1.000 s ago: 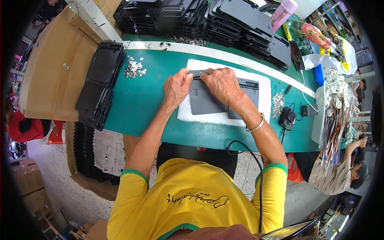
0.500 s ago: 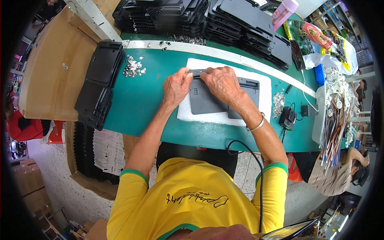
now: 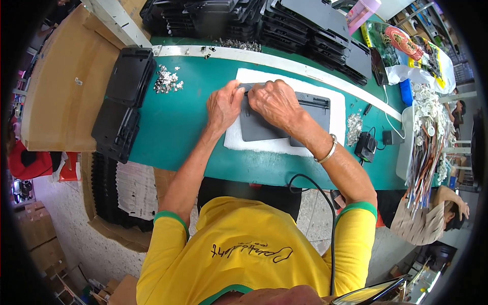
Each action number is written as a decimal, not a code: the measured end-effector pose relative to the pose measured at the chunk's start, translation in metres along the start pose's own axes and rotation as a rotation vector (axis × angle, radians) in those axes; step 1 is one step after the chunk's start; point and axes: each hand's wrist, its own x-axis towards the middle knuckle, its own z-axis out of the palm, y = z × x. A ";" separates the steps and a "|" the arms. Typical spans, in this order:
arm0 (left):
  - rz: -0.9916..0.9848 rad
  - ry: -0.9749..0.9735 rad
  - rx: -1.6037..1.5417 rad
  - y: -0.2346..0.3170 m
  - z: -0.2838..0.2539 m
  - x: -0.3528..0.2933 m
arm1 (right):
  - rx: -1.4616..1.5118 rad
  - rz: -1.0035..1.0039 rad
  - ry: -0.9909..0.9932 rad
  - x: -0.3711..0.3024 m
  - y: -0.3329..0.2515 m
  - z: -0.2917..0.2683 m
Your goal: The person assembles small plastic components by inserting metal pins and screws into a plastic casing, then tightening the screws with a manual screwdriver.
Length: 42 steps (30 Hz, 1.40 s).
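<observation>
Dark grey plastic panels [image 3: 262, 130], or one panel with a stepped near edge, lie flat on a white foam sheet [image 3: 235, 137]. At the far left corner, my left hand [image 3: 223, 107] pinches the panel's edge between thumb and fingers. My right hand [image 3: 277, 104] is closed over the far side, its fingertips bunched down beside the left thumb. Whatever those fingertips hold is hidden beneath them. A slotted recess [image 3: 316, 101] shows in the panel right of my right hand.
Small shiny metal pieces form one pile [image 3: 166, 81] at the left and another [image 3: 354, 128] at the right. Black plastic panels are stacked at the left [image 3: 127, 76] and beyond a white rail [image 3: 284, 66]. A bin of wired parts [image 3: 406, 152] stands right, near a black adapter [image 3: 365, 146].
My right hand has shifted slightly left along the panel's far side, its fingers bunched more tightly. My left hand keeps its hold on the corner.
</observation>
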 end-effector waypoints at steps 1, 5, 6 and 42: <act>-0.021 -0.011 -0.015 0.001 -0.001 0.001 | 0.014 -0.005 -0.028 0.002 0.000 -0.004; 0.044 0.038 0.002 -0.006 0.002 0.003 | 0.016 0.030 -0.059 0.007 -0.004 -0.006; 0.049 0.038 -0.001 -0.006 0.003 0.004 | 0.011 0.034 -0.059 0.006 -0.005 -0.005; 0.015 0.007 -0.041 -0.008 0.002 -0.001 | 0.454 1.207 0.407 -0.190 0.009 0.045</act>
